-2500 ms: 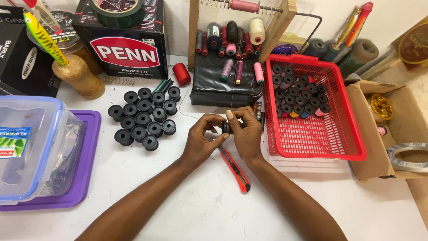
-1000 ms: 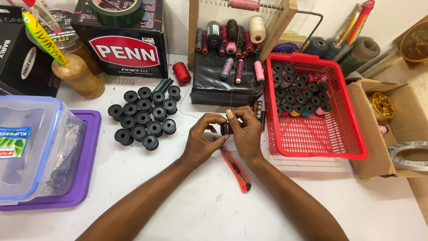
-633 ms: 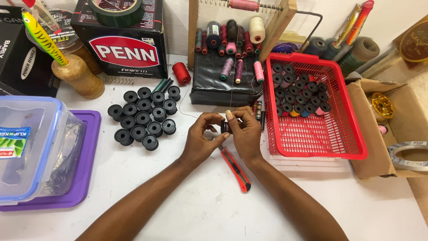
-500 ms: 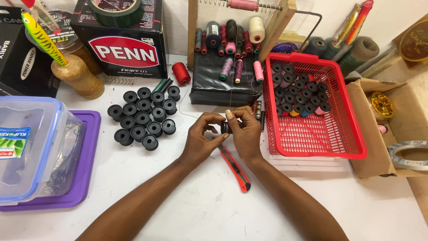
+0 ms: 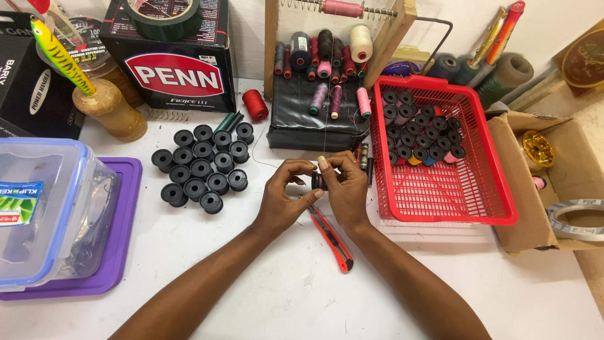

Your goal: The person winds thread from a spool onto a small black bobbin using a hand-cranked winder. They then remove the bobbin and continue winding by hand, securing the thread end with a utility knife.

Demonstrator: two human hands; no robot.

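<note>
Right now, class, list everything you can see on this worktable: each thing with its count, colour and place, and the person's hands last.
Empty bobbins: about fourteen, black, clustered left of the hands.
Basket: one, red, right of the hands; wound bobbins fill its far end.
Utility knife: one, red and black, on the table below the hands.
Thread rack: one, wooden, at the back, with mixed spools.
Thread spool: one, red, beside the rack.
Printed box: one, black, back left.
Food container: one, clear, on a purple lid, far left.
Cardboard box: one, brown, far right.
Bobbin: one, black, pinched between both hands.
Left hand: on the bobbin.
Right hand: on the bobbin.
</note>
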